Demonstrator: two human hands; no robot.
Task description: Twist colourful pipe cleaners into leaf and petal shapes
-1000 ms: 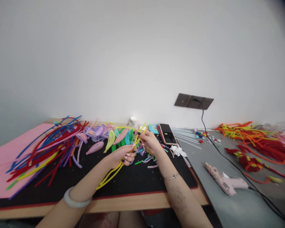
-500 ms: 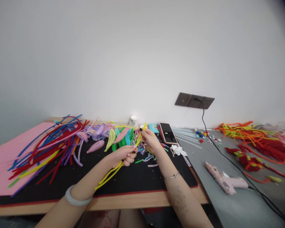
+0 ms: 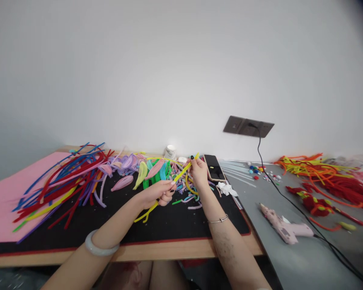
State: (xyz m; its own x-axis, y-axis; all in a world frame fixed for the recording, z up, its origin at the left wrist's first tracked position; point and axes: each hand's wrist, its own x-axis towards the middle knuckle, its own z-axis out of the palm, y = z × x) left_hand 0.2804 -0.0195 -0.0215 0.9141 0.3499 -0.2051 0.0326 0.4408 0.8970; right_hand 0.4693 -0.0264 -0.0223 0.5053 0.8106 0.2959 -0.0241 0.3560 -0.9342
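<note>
Yellow pipe cleaners (image 3: 181, 174) stretch between my two hands above the black mat (image 3: 175, 225). My left hand (image 3: 160, 193) is closed round them, and their loose ends stick out below it toward the lower left. My right hand (image 3: 198, 171) pinches them near the upper end, with a short tip showing above the fingers. A yellow strand curves down beside the right hand. Behind the hands lie looped petal shapes, among them a yellow one (image 3: 141, 175), a pink one (image 3: 154, 168) and green ones. Cut bits (image 3: 193, 199) are scattered below the right hand.
Long red and blue pipe cleaners (image 3: 69, 177) lie at left on pink sheets (image 3: 6, 193). A phone (image 3: 214, 167), white tissue (image 3: 226, 189) and paper cup (image 3: 170, 152) stand behind. On the grey table at right are a corded glue gun (image 3: 286, 227) and red pipe cleaners (image 3: 347, 191).
My right hand has moved right, away from my left hand, so more of the yellow strands shows between them. The ends below my left hand are shorter.
</note>
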